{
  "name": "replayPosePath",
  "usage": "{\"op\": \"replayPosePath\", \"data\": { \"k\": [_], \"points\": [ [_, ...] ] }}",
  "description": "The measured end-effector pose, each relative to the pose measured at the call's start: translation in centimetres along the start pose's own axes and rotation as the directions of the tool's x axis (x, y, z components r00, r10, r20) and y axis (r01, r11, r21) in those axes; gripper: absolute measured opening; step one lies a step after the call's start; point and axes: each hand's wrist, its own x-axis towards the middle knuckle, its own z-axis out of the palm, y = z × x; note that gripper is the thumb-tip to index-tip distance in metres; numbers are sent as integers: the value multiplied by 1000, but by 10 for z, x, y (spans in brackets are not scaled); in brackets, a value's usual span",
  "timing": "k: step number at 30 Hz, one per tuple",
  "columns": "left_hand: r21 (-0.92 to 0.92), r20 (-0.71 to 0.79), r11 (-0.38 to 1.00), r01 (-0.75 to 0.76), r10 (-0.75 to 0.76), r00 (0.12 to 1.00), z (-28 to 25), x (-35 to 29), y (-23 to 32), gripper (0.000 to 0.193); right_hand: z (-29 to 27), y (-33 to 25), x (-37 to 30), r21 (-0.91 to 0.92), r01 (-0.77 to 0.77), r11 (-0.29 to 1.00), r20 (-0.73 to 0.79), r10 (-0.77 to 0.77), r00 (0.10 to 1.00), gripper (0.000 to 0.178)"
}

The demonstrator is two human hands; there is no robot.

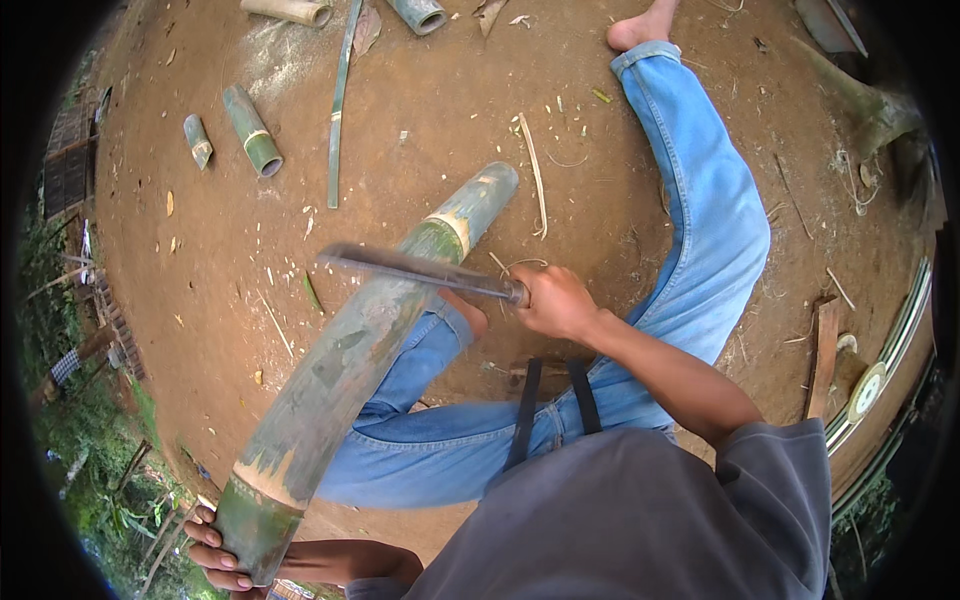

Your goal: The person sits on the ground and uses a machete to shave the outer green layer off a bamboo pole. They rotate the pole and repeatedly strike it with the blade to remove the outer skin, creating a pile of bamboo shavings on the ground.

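Two hands at work, and you have one at each side of this: your right hand (555,303) is clenched round the handle of a long blade (400,265), while your left hand (215,555) grips the lower end of a thick bamboo tube (350,350). That tube slants up from your left, in front of your jeans (430,445), its far end out over the bare ground (220,300).

How far along? The blade crosses the tube just below its upper joint, blurred, so whether it touches you can't tell from here. Pale, ragged patches show at both joints, so some scraping looks done; the long wall between appears whole, greenish-grey, with no split to be seen, so most of the work on this piece seems left. Out ahead, a short bamboo piece (253,130) and a long strip (340,110) lie apart, apparently already cut.

Writing? None you can read: the pale disc (867,393) at right may carry markings, but they're too small to make out.
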Motion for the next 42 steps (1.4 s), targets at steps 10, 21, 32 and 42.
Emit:
{"op": "replayPosePath", "data": {
  "k": [10, 21, 32, 42],
  "points": [
    [-59, -4, 993, -98, 98, 995, 10, 10, -7, 30, 15, 16, 23, 144, -198, 970, -87, 211, 974, 25],
    [-174, 119, 974, -143, 165, 979, 26, 61, -21, 29, 15, -3, 12, 64, -22, 998, -114, 29, 993, 19],
    [-104, 99, 976, -193, 203, 974, 23, 45, -24, 28, -5, 35, 20, 63, -189, 980, -85, 194, 977, 23],
    [-94, 50, 988, -123, 128, 991, 35, 102, -29, 30, 15, 90, 27, 355, -154, 922, -50, 183, 982, 21]
  ]
}}
